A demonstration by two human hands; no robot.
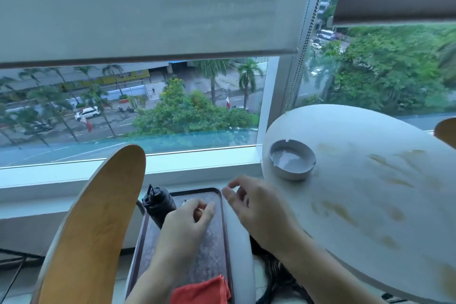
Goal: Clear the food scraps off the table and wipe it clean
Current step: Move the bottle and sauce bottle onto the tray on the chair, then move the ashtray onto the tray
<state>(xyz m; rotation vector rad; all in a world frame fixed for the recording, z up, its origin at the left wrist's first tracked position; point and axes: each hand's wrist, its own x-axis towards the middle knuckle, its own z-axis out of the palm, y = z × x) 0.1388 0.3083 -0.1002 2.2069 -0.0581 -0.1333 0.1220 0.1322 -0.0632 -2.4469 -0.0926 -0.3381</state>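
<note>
No readable text can be made out anywhere. A yellow sign band is seen on the building across the street, but whatever is printed on it is too blurred and small to be read. Nothing legible is shown on the black bottle, the ashtray or the tray either. No numbers or brand marks are visible.

The left hand hides something small (maybe scraps); red cloth cut off below.
</note>
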